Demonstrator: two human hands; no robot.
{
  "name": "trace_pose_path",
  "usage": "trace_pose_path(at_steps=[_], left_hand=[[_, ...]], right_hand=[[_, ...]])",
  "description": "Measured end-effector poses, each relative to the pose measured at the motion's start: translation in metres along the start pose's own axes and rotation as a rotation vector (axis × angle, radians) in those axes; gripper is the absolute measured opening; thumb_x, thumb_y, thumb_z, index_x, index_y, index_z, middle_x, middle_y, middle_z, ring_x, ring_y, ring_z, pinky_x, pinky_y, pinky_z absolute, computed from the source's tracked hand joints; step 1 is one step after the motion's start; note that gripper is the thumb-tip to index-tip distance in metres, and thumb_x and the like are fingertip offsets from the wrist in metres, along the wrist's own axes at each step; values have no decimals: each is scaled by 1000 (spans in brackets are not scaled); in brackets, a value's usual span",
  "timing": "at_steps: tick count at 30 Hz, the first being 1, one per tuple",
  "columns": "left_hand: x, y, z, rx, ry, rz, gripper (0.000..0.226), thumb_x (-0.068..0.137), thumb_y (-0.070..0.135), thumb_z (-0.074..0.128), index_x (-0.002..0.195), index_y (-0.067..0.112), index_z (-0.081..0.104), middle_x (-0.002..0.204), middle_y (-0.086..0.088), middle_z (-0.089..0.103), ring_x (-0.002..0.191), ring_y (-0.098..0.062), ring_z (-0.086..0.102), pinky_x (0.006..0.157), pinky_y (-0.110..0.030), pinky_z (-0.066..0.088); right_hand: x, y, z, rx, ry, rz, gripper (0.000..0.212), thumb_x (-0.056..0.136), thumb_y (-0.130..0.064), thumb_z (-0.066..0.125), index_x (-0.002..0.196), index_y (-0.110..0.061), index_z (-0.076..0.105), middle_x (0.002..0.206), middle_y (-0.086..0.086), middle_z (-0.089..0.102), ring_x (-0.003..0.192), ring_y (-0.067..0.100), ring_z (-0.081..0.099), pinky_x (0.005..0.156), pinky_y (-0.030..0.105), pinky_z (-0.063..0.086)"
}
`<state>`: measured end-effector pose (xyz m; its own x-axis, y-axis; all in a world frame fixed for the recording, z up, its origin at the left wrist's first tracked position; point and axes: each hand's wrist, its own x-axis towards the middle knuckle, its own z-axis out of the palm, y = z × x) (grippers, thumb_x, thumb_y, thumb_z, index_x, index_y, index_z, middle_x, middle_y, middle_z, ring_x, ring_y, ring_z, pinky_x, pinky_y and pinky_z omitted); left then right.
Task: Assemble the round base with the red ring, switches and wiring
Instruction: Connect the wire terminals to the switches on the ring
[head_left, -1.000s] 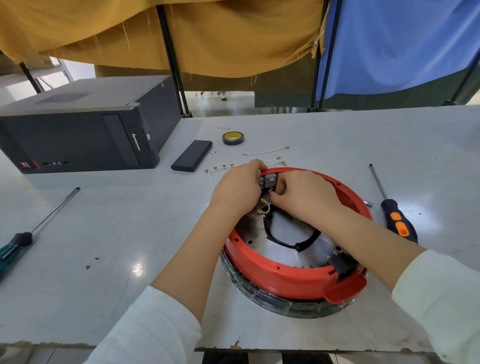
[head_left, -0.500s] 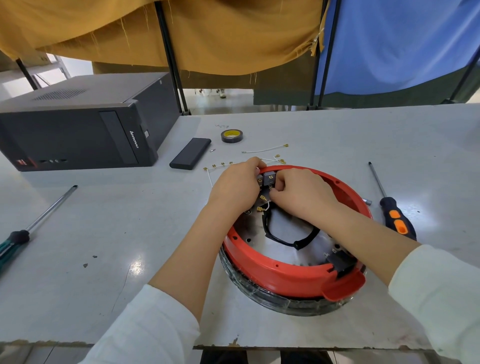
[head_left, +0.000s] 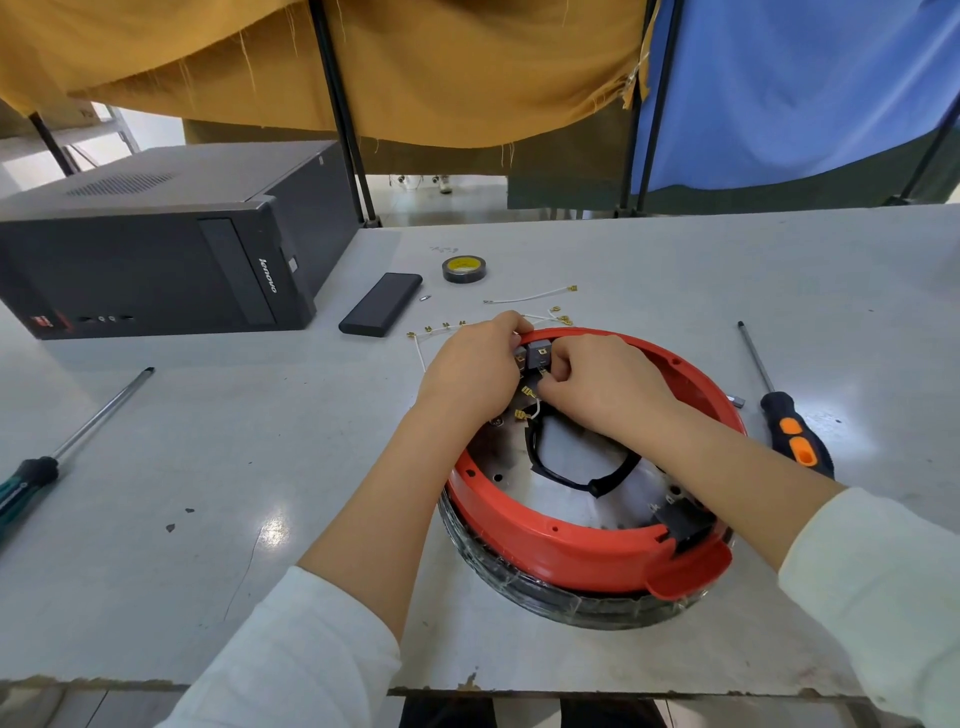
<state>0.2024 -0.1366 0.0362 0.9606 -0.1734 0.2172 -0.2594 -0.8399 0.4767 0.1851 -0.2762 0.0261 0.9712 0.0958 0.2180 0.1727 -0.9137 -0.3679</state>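
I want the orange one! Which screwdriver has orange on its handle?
The screwdriver right of the red ring; the left-edge screwdriver has a green-black handle.

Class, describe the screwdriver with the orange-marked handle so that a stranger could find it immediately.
Start at the big red plastic ring on the grey table. Just beyond its right rim lies the black-handled screwdriver with orange patches. The other screwdriver, far left, has a dark green handle.
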Motion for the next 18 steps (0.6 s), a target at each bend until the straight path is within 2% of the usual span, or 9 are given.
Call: trace_pose_path(at_steps=[7, 13, 18], left_hand=[[-1, 0, 0, -14, -1, -5, 33, 100, 15, 36, 126, 23, 55, 113, -10, 65, 103, -28, 57, 74, -29, 41], [-1, 0, 0, -12, 2, -1, 34, 100, 14, 36, 127, 22, 55, 115, -9, 65, 105, -27, 56, 73, -27, 37], [-1, 1, -1, -24, 2, -5, 34, 100, 13, 36, 126, 22, 55, 115, -9, 65, 104, -27, 57, 72, -26, 36]], right_hand=[[1, -1, 0, 12, -17, 24, 26, 77, -26, 57, 58, -21, 40, 60, -4, 49, 59, 19, 47, 47, 28, 25], [2, 0, 1, 8, -7, 32, 23, 77, -24, 54, 59, -20, 41, 61, -3, 51, 60, 20, 49, 48, 28, 27], [3, 2, 1, -17, -6, 15, 17, 84, -26, 53, 69, -18, 54, 69, 0, 60, 67, 23, 57, 50, 28, 35]])
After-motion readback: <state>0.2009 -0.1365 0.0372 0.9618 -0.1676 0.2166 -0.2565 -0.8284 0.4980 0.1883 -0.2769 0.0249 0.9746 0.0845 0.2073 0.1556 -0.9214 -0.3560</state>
